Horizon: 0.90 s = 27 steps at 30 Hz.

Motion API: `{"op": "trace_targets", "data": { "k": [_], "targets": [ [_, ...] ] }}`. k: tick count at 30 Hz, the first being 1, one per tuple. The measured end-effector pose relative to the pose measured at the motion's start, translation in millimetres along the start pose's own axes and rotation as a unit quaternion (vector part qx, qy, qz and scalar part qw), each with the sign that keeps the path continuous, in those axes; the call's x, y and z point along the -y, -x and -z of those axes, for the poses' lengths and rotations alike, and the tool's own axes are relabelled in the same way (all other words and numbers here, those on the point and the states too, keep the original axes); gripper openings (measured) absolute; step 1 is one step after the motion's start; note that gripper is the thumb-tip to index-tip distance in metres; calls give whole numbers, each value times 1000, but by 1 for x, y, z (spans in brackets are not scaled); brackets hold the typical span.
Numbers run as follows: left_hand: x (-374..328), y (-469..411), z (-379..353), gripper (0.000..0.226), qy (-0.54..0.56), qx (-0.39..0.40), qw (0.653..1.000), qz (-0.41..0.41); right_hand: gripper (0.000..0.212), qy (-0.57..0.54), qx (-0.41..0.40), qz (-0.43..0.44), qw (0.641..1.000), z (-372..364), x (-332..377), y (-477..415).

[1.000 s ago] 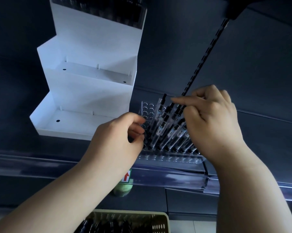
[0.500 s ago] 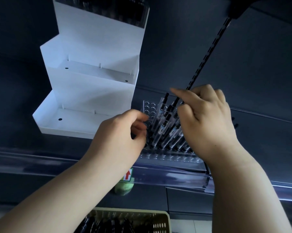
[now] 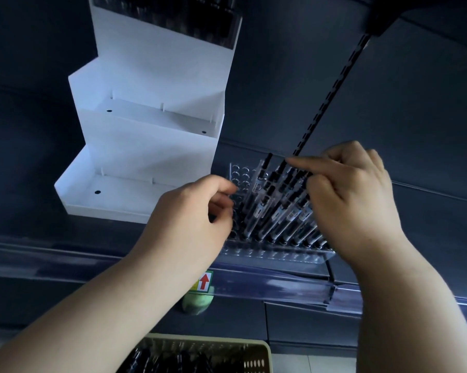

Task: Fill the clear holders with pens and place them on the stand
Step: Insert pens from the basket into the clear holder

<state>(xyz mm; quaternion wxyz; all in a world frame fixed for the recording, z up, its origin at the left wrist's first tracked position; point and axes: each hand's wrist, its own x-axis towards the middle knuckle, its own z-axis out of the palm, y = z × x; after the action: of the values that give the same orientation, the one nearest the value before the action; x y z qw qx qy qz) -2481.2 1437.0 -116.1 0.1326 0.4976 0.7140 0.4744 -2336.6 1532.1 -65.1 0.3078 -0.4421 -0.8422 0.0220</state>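
Observation:
A clear holder [image 3: 275, 256] with rows of round holes stands on the dark shelf, to the right of the white tiered stand [image 3: 151, 146]. Several black-capped pens [image 3: 263, 203] lean in its middle and right rows; the left holes [image 3: 240, 173] are bare. My left hand [image 3: 189, 216] has its fingers curled against the holder's left edge and appears to grip it. My right hand [image 3: 353, 200] pinches the pen tops, index finger stretched over the caps and thumb against the barrels. The stand's top tier carries a filled holder [image 3: 173, 20]; its two lower tiers hold nothing.
A beige basket [image 3: 256, 354] with more pens sits at the bottom. A clear price rail [image 3: 280, 288] runs along the shelf front, with a red-arrow label [image 3: 204, 282] and a green object [image 3: 197, 304] below it. A black slotted upright [image 3: 332, 90] rises behind the holder.
My right index finger lifted above the pen caps, then came back down onto them, slightly further right. My left hand stayed at the holder's left edge.

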Motion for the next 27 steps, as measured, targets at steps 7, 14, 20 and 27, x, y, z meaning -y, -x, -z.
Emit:
{"op": "trace_targets", "data": {
  "k": [7,14,20,27],
  "targets": [
    [0,2,-4,28,-2,7,1000,-1,46,27,-9,14,1000,3,-3,2],
    [0,3,-6,29,-6,12,1000,-1,47,30,-18,30,999,3,-1,3],
    [-2,4,-7,30,-9,13,1000,0,46,26,-1,33,999,-1,-2,4],
    [-2,4,-6,29,-10,11,1000,-2,49,1,-22,-12,1000,6,-11,1]
  ]
}}
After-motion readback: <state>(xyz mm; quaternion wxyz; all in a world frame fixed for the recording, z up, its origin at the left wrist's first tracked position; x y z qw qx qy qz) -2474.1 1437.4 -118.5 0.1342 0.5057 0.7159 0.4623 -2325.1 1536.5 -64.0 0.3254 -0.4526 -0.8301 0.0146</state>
